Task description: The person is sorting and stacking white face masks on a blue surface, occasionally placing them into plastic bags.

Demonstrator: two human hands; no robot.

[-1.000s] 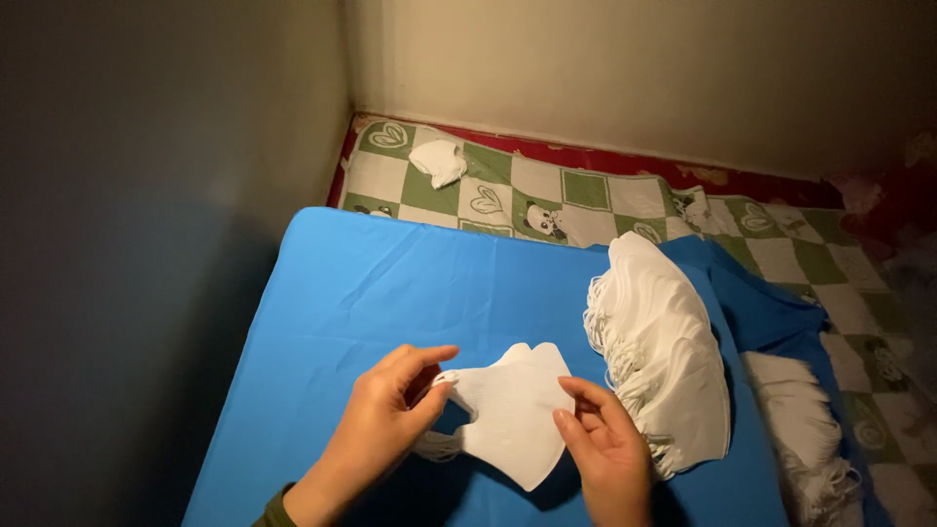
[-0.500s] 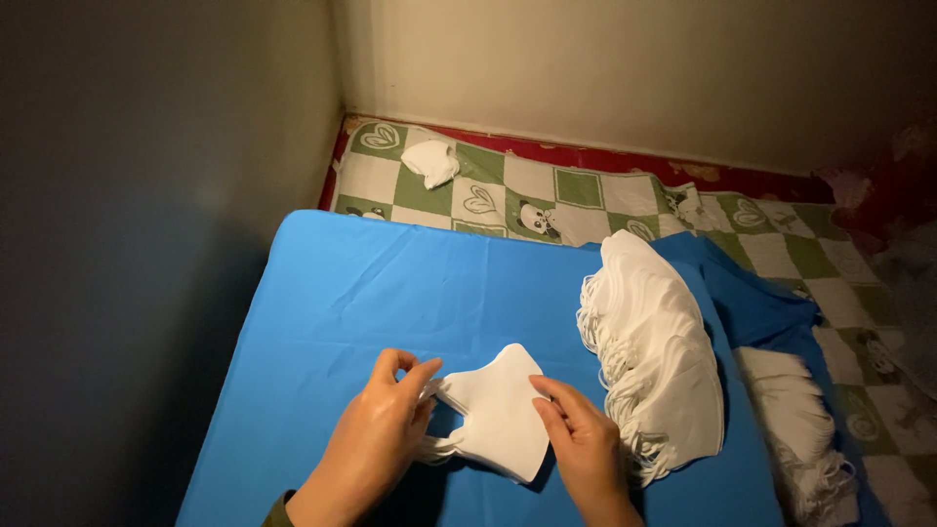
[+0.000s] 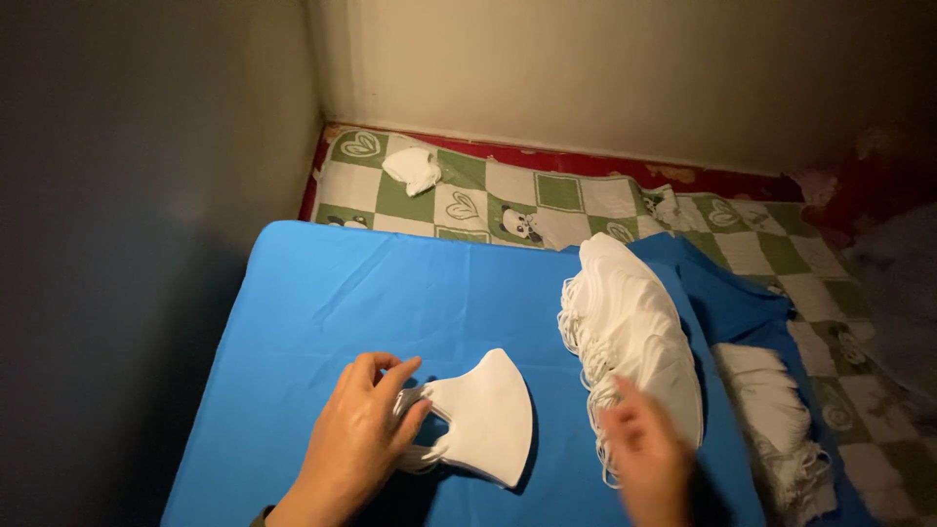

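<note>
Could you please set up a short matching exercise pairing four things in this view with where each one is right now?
Things:
1. folded mask
2. mask pile
3. stray mask
4. right hand

Places:
A. on the checked mat by the wall corner
B. blurred, beside the pile's near end
C. under the left hand's fingers on the blue cloth
D. along the blue cloth's right side

Pairs: 1-C, 2-D, 3-A, 4-B
</note>
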